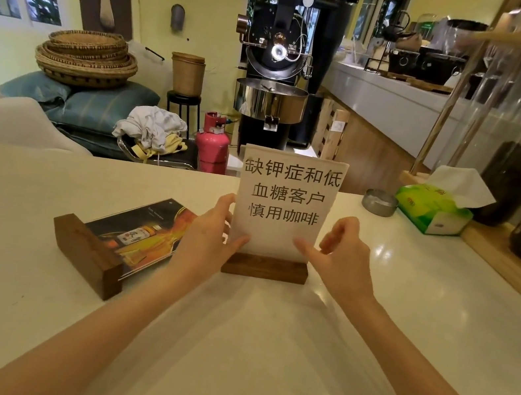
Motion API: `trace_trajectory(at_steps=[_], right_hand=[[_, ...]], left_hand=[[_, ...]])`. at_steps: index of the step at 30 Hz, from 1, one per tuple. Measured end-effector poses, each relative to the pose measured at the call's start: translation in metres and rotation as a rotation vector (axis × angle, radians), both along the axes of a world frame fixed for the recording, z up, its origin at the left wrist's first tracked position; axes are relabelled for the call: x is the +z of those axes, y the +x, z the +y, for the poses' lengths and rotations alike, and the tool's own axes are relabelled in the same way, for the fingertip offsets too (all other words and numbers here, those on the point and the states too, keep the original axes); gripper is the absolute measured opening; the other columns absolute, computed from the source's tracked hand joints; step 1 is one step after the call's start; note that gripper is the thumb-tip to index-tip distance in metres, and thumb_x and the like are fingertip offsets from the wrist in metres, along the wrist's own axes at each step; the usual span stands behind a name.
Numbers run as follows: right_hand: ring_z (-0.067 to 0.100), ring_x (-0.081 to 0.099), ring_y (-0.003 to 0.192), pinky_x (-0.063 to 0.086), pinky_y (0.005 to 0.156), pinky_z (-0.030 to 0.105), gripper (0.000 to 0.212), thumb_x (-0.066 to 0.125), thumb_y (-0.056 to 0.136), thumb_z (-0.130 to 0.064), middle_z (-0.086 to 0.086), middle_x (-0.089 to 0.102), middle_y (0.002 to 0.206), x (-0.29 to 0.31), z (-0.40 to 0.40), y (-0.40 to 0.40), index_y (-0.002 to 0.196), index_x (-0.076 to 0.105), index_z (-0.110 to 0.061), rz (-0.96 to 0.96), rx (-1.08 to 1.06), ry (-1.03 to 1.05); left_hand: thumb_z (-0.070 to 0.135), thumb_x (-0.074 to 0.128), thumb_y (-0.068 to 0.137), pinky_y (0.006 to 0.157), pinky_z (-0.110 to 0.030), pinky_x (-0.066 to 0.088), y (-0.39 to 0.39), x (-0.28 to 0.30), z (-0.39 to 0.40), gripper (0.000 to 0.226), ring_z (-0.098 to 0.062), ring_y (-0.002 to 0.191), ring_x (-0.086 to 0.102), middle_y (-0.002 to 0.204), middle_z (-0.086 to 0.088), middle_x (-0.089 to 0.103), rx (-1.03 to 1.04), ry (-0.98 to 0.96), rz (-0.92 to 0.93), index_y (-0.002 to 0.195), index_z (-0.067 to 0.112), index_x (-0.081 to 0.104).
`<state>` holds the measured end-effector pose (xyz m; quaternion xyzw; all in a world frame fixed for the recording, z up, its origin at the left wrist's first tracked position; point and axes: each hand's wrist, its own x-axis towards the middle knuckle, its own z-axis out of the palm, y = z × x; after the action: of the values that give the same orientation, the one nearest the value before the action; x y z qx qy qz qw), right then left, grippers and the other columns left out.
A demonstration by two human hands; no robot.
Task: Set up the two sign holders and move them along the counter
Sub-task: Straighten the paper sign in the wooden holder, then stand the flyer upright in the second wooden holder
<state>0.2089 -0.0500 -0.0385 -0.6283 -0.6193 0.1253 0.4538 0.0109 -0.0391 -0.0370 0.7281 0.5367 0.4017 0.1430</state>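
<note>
A sign holder with a white card of black Chinese text [286, 202] stands upright in its dark wooden base [265, 267] on the white counter [225, 348]. My left hand [206, 240] grips the card's left edge, thumb across the front. My right hand [342, 257] is at the card's right edge, thumb touching the lower front and fingers curled just beside it. The second sign holder [127, 236], carrying a dark drinks advert in a wooden base [85, 253], lies flat on the counter to the left.
A green tissue pack [435, 207] and a small metal ashtray [380, 202] sit at the counter's far right. Glass jars [511, 186] on a wooden shelf line the right side. Beyond the counter stand a coffee roaster [276, 61], a pink gas cylinder [211, 145] and baskets.
</note>
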Motion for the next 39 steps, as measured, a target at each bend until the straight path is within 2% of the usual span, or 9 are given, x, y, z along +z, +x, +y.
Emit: trace_trajectory(at_steps=[3, 6, 11, 17, 20, 22, 26, 34, 39], right_hand=[[0.027, 0.054, 0.057, 0.051, 0.054, 0.042, 0.036, 0.069, 0.075, -0.034, 0.011, 0.059, 0.069, 0.005, -0.012, -0.011, 0.080, 0.040, -0.012, -0.062, -0.051, 0.184], [0.021, 0.060, 0.068, 0.056, 0.061, 0.034, 0.020, 0.065, 0.081, -0.024, 0.005, 0.063, 0.084, 0.008, -0.021, -0.037, 0.081, 0.047, -0.014, -0.065, 0.101, 0.151], [0.020, 0.067, 0.072, 0.059, 0.068, 0.032, 0.004, 0.060, 0.085, -0.020, 0.012, 0.067, 0.090, 0.012, -0.021, -0.095, 0.084, 0.058, -0.016, 0.415, 0.373, -0.369], [0.026, 0.070, 0.079, 0.059, 0.073, 0.033, 0.026, 0.059, 0.086, -0.022, 0.016, 0.067, 0.083, 0.004, -0.007, -0.152, 0.102, 0.053, -0.001, 0.794, 0.410, -0.902], [0.028, 0.071, 0.065, 0.061, 0.059, 0.033, 0.036, 0.060, 0.086, -0.019, 0.022, 0.067, 0.080, -0.006, -0.001, -0.169, 0.108, 0.050, 0.007, 0.930, 0.389, -1.019], [0.027, 0.071, 0.056, 0.060, 0.051, 0.032, 0.038, 0.060, 0.086, -0.015, 0.023, 0.067, 0.079, -0.009, 0.003, -0.176, 0.113, 0.051, 0.009, 0.988, 0.380, -1.026], [0.029, 0.069, 0.071, 0.059, 0.059, 0.036, 0.022, 0.057, 0.085, -0.004, 0.021, 0.067, 0.086, -0.012, 0.008, -0.187, 0.106, 0.056, 0.002, 1.046, 0.387, -0.969], [0.023, 0.069, 0.076, 0.058, 0.074, 0.037, 0.026, 0.063, 0.079, 0.005, 0.019, 0.068, 0.105, -0.019, 0.012, -0.202, 0.104, 0.059, 0.006, 0.949, 0.308, -0.786], [0.021, 0.068, 0.076, 0.059, 0.053, 0.023, 0.027, 0.065, 0.079, 0.002, 0.016, 0.067, 0.105, -0.010, 0.007, -0.195, 0.103, 0.052, 0.000, 0.799, 0.314, -0.595]], left_hand=[[0.025, 0.072, 0.074, 0.079, -0.033, 0.055, -0.012, 0.017, 0.002, 0.067, -0.015, 0.086, 0.059, 0.112, -0.009, 0.062, -0.046, -0.079, -0.004, 0.131, 0.018, 0.038], [0.036, 0.069, 0.075, 0.081, -0.035, 0.055, -0.031, 0.039, 0.004, 0.073, -0.018, 0.092, 0.061, 0.115, -0.007, 0.061, -0.040, -0.189, -0.010, 0.136, 0.020, 0.033], [0.043, 0.053, 0.085, 0.076, -0.028, 0.046, -0.085, 0.059, 0.015, 0.054, -0.018, 0.090, 0.057, 0.118, -0.009, 0.063, 0.021, -0.267, 0.147, 0.132, 0.018, 0.044], [0.041, 0.054, 0.086, 0.096, -0.036, 0.041, -0.148, 0.054, 0.036, 0.048, -0.027, 0.113, 0.053, 0.126, -0.013, 0.059, 0.111, -0.503, 0.448, 0.123, 0.011, 0.055], [0.041, 0.059, 0.083, 0.098, -0.036, 0.040, -0.164, 0.045, 0.044, 0.052, -0.026, 0.117, 0.051, 0.131, -0.012, 0.055, 0.131, -0.625, 0.510, 0.125, 0.011, 0.052], [0.040, 0.061, 0.081, 0.090, -0.033, 0.042, -0.170, 0.040, 0.047, 0.053, -0.025, 0.108, 0.053, 0.128, -0.012, 0.057, 0.126, -0.684, 0.509, 0.124, 0.010, 0.054], [0.035, 0.064, 0.080, 0.084, -0.028, 0.040, -0.177, 0.033, 0.053, 0.050, -0.018, 0.094, 0.051, 0.122, -0.010, 0.061, 0.093, -0.737, 0.495, 0.122, 0.010, 0.057], [0.035, 0.064, 0.080, 0.087, -0.028, 0.040, -0.181, 0.024, 0.051, 0.053, -0.023, 0.111, 0.053, 0.128, -0.011, 0.058, 0.108, -0.700, 0.414, 0.125, 0.009, 0.053], [0.034, 0.066, 0.079, 0.089, -0.029, 0.041, -0.183, 0.028, 0.048, 0.058, -0.025, 0.112, 0.054, 0.127, -0.012, 0.059, 0.091, -0.594, 0.322, 0.130, 0.012, 0.049]])
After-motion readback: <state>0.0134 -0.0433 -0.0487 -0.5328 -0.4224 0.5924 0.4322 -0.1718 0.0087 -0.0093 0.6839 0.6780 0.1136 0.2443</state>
